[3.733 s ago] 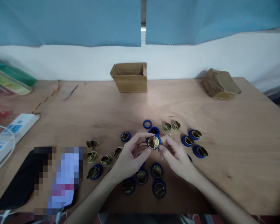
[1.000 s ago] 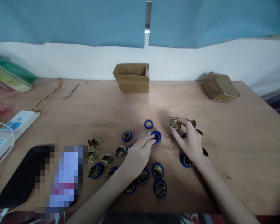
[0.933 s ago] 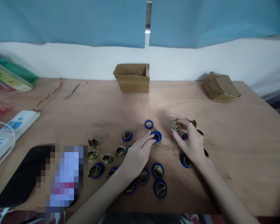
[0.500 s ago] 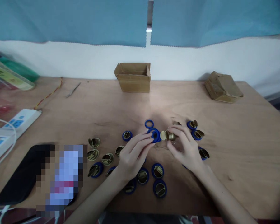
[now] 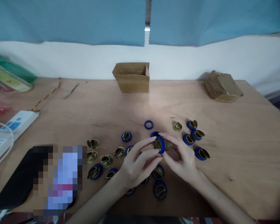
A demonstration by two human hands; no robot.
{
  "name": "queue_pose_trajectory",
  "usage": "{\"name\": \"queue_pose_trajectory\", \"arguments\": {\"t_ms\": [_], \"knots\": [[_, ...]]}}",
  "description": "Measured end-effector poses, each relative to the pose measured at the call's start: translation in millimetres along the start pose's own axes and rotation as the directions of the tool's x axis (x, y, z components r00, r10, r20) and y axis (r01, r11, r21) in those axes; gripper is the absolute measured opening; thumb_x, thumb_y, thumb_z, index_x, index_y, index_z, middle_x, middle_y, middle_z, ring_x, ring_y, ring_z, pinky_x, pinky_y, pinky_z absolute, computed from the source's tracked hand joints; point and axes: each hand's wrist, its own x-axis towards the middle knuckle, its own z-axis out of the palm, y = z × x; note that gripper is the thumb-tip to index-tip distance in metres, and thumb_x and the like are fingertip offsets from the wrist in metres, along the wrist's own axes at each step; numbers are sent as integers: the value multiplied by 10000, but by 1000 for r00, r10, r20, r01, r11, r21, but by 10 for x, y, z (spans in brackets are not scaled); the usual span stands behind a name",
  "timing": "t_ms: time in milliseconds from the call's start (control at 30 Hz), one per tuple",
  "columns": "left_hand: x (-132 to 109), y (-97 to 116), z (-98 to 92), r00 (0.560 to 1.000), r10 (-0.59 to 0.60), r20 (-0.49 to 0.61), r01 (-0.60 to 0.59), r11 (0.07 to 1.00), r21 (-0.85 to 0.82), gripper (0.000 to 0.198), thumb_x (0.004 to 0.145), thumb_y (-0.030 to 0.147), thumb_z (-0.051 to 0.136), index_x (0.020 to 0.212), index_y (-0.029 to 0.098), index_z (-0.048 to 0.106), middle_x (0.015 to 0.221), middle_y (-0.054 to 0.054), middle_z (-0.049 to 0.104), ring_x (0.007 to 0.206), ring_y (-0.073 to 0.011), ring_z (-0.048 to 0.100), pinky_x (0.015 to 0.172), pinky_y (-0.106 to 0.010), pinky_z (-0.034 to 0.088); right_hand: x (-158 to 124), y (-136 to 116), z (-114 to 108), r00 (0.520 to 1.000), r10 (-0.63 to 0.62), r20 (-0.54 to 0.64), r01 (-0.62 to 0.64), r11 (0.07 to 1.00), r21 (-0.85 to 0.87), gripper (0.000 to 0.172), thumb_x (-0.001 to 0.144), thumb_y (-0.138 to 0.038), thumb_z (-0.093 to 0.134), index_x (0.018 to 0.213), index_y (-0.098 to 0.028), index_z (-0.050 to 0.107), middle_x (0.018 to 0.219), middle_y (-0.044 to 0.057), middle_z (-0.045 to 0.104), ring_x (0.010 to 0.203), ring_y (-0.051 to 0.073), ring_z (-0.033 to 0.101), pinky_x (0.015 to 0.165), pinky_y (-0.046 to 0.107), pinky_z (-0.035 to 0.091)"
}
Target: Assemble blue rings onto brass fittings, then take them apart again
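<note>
My left hand [image 5: 135, 165] pinches a blue ring [image 5: 163, 145] between its fingertips, in front of me. My right hand [image 5: 182, 157] grips a brass-coloured round fitting with a flap [image 5: 169, 145]. The ring sits around the fitting's end, and both hands' fingertips meet there; fingers partly hide the fitting. Just behind the hands lies another blue piece [image 5: 155, 133], partly covered. A loose blue ring [image 5: 148, 124] lies farther back, and a bare brass fitting [image 5: 177, 127] rests to its right. Several ringed fittings [image 5: 160, 190] are spread around the hands.
Bare brass fittings [image 5: 106, 161] lie at the left. An open cardboard box [image 5: 133, 84] stands at the back, a crumpled one [image 5: 221, 87] back right. Tweezers [image 5: 71, 91], a power strip [image 5: 25, 123], a black phone-like slab [image 5: 18, 180] and a blurred-out screen [image 5: 63, 180] are on the left.
The hands have come together. The fitting, held apart on the right before, now has the blue ring around its end. The bare fitting behind the right hand has come into full view.
</note>
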Motion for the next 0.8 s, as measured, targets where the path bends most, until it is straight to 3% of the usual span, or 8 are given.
{"name": "queue_pose_trajectory", "arguments": {"t_ms": [167,300,533,667,800], "knots": [[16,-15,27,999,-32,-34,31,998,-50,384,908,76,677,1264,161,559,1321,-156,622,1233,-235,651,994,-361,615,-31,27,54,999,-45,6,45,999,-14,568,899,-71,643,1422,-245,503,1337,108,649,1232,258,647,1024,424,581],[7,-35,59,994,-91,57,94,994,-48,514,931,128,672,1402,150,469,1378,-179,621,1308,-250,614,1082,-401,560,-74,56,84,1000,29,2,-29,999,-24,594,904,-100,646,1450,-262,479,1344,91,661,1168,238,692,980,373,612],[42,-28,37,975,-213,70,220,967,-125,495,909,184,719,1370,193,537,1341,-132,669,1262,-233,649,1082,-384,554,-99,-23,83,998,45,32,-43,996,-72,640,912,-104,618,1496,-296,438,1236,56,729,966,200,762,875,328,650],[87,-37,11,966,-249,64,256,953,-160,461,884,191,751,1314,211,587,1370,-129,641,1276,-245,635,1080,-418,548,-60,-95,55,987,119,110,-136,977,162,623,932,-96,560,1508,-294,428,1202,62,740,997,212,760,917,365,639],[96,-37,0,954,-291,77,300,938,-175,448,870,196,768,1288,221,609,1367,-124,635,1251,-244,649,1021,-397,580,0,-121,35,960,205,191,-269,867,420,491,1007,-157,482,1469,-322,485,1326,71,678,1130,220,710,990,407,595]]}}
